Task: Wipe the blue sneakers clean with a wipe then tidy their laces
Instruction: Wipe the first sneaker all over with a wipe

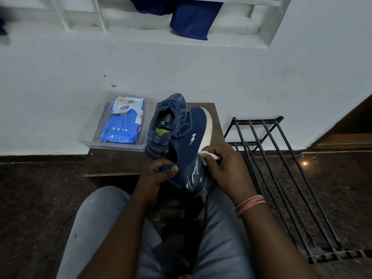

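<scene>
At the far left a clear plastic tray [88, 144] sat on the low dark wooden stool [112, 164] against the white wall, holding a blue-and-white soft pack of wipes [122, 122]. Just beside it stood the second blue knit sneaker [167, 121], upright, its laces loose over the tongue. Nearer the person, the left hand [161, 174] gripped the collar of the held blue sneaker with a white sole [190, 146], fingers curled round the heel opening, the shoe tipped on its side with the sole to the right. The right hand [223, 164] pinched a small white wipe [209, 157] against the sole edge; how the wipe was folded was hard to tell. Short strokes along the sole, with the left hand bracing firmly, would likely serve best. Farthest right stood a black metal slatted rack [281, 178].
</scene>
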